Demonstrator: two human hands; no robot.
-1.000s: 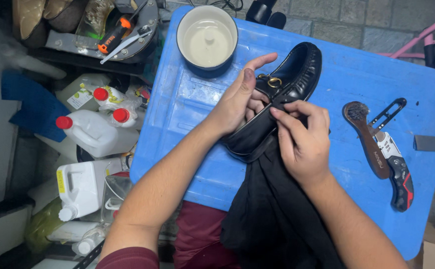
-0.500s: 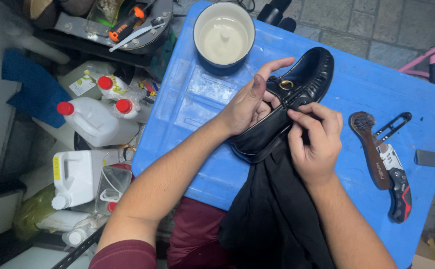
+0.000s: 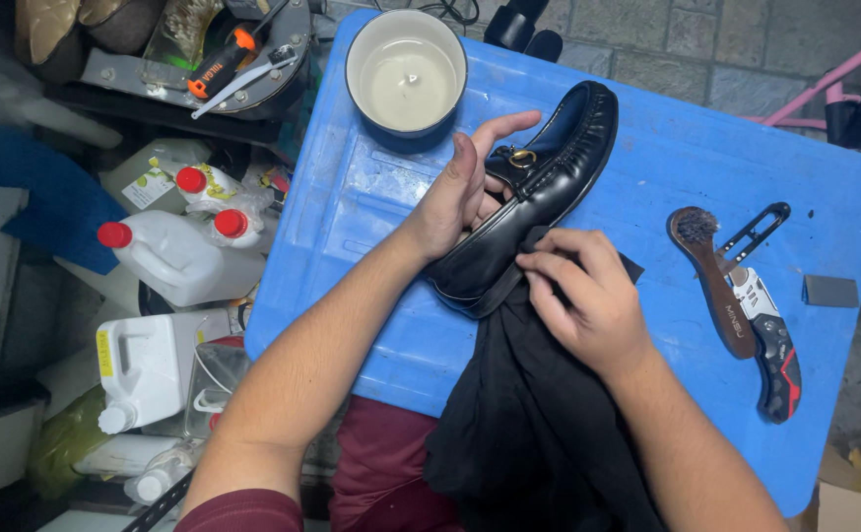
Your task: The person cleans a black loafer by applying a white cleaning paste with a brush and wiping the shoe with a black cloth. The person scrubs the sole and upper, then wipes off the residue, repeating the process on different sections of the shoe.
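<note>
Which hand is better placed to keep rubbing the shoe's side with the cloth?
Right. The right hand already pinches the black cloth against the black shoe; the left hand steadies it.

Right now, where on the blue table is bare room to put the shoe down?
Bare blue table lies left of the left hand, below the bowl. Another free patch lies between the shoe and the brush. The middle is crowded: right hand and black cloth.
</note>
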